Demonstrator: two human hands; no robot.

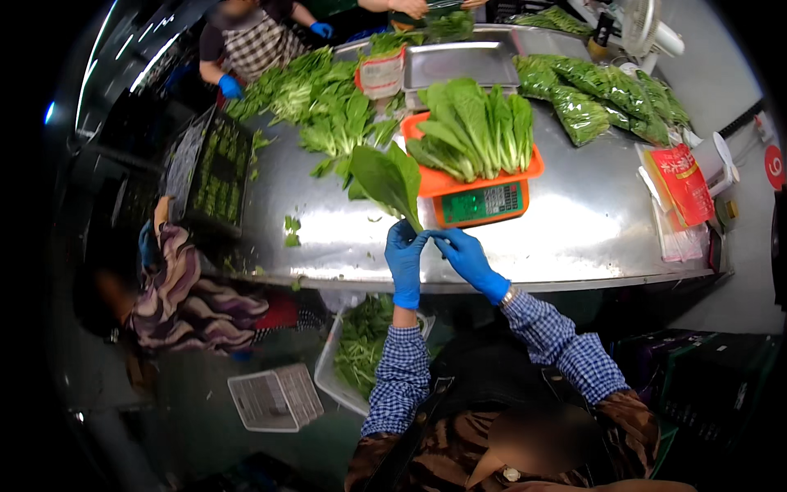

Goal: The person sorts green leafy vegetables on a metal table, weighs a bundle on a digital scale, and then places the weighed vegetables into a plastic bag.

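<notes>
In front of me, over the near part of the table, my left hand [404, 255] in a blue glove holds a leafy green [393, 181] by its stem, the broad leaves pointing up and away. My right hand [470, 258], also gloved in blue, has its fingertips at the cut end of that stem, beside the left thumb. Just beyond sits an orange tray [455, 186] heaped with leafy greens [476, 132], their stem ends towards me. The tray rests on an orange digital scale [481, 204] with a lit green display.
The steel table [572, 227] carries loose greens [332, 104], a metal tray [458, 64], bagged greens [605, 101] and a red packet [681, 184]. At left stands a black crate [215, 169]. A tub [329, 363] and white basket [275, 400] sit below. Other people work nearby.
</notes>
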